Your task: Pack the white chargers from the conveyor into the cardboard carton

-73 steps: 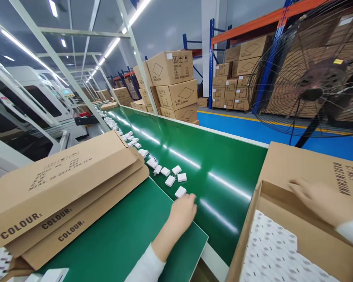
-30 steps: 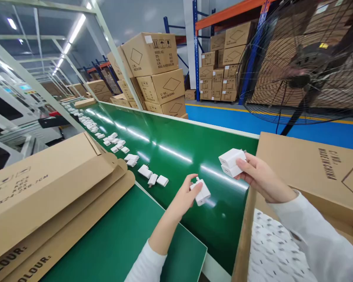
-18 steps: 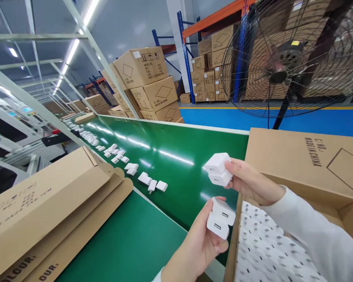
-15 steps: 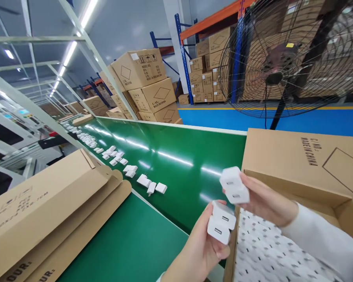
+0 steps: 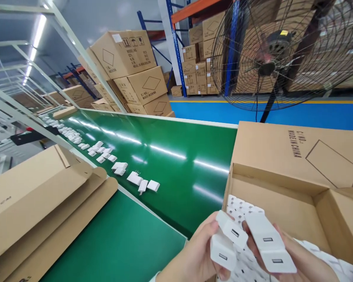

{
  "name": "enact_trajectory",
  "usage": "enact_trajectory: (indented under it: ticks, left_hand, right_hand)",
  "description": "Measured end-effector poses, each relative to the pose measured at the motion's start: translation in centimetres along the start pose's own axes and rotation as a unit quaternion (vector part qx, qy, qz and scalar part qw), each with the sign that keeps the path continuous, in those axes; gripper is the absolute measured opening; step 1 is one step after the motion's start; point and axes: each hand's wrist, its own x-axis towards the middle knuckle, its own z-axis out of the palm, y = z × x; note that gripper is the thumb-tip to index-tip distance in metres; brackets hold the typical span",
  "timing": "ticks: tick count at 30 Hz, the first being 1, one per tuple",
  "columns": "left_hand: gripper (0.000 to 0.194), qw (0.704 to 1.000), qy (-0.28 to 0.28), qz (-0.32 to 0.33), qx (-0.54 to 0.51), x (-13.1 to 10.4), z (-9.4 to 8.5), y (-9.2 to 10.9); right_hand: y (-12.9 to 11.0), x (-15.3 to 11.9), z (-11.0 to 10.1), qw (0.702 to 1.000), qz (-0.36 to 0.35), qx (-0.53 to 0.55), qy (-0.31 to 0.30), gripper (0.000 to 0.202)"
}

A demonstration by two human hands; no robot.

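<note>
Gripping 2 wht USB chargers (image 5: 222, 248) in L hand (image 5: 194, 250), w/ fingers curled narrow round the pair. Pinching 2 more chargers (image 5: 273, 246) likewise in R hand (image 5: 306, 254), just beside, w/ ports (image 5: 267, 239) twd cam. Holding both prs above rows of packed units (image 5: 244, 206) in open ctn (image 5: 270, 184). Also showing loose chargers (image 5: 134, 178) on grn belt (image 5: 176, 188), w/ brn ctns (image 5: 47, 196) stacked at L and blk fan (image 5: 267, 68) beyond.

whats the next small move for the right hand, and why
I'd probably have the right hand lower its two white plastic adapters into the open brown cardboard carton, since they appear to hang over it and similar white pieces lie packed inside, while the left hand grips another pair.
</note>
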Motion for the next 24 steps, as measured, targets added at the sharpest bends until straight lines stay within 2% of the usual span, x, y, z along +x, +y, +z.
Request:
enact_trajectory:
  ticks: [5,8,11,13,16,18,20,22,24]
  left_hand:
    - [0.035,0.999,-0.018,-0.042,0.019,0.4,0.2,-0.6]
    - [0.036,0.999,-0.007,-0.034,0.025,0.3,0.2,-0.8]
    - [0.038,0.997,0.005,0.001,0.080,0.7,0.5,0.0]
    - [0.046,0.985,0.003,0.029,0.168,1.5,1.1,1.0]
    - [0.058,0.944,-0.019,0.033,0.327,4.1,2.8,2.4]
    - [0.055,0.899,-0.026,0.036,0.435,6.6,4.0,2.5]
    - [0.047,0.823,-0.025,0.080,0.561,9.2,4.9,1.9]
    - [0.043,0.711,-0.027,0.143,0.687,11.6,5.4,0.7]
    - [0.041,0.594,-0.042,0.170,0.785,13.4,5.3,-0.7]
  right_hand:
    - [0.1,0.1,0.2,1.000,-0.003,-0.017,-0.009,0.040]
    - [-0.5,-0.3,0.8,1.000,-0.002,-0.025,0.015,0.039]
    - [-2.4,-1.1,-0.1,0.992,-0.043,-0.095,0.074,0.041]
    - [-4.1,-1.8,-2.2,0.958,-0.114,-0.216,0.151,0.044]
    - [-6.6,-3.0,-6.3,0.848,-0.158,-0.427,0.271,0.046]
    - [-7.6,-3.9,-8.8,0.772,-0.136,-0.532,0.320,0.045]
    - [-7.9,-4.7,-10.6,0.713,-0.108,-0.606,0.336,0.041]
    - [-7.6,-5.4,-11.6,0.682,-0.102,-0.652,0.315,0.036]
    - [-7.0,-5.6,-11.9,0.672,-0.147,-0.657,0.309,0.035]
